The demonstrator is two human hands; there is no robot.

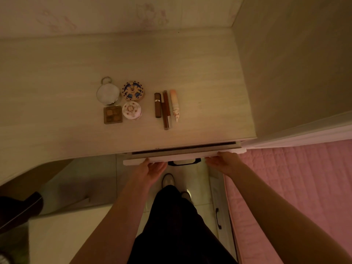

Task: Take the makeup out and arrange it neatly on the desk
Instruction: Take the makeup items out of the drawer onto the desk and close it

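Compacts (132, 90): set on the counter (57, 92), at 9 o'clock of the tubes (166, 109).
Left grip (152, 166): spread wide, pressed flat on the drawer front (182, 156).
Right grip (222, 161): likewise wide, pressed on it.

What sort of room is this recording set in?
Most likely a bedroom: a pink quilted bed sits beside a pale desk with makeup laid out on it, and faintly flowered wallpaper runs behind.

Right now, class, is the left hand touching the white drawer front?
Touching: the head view shows the left hand pressed against the white drawer front.
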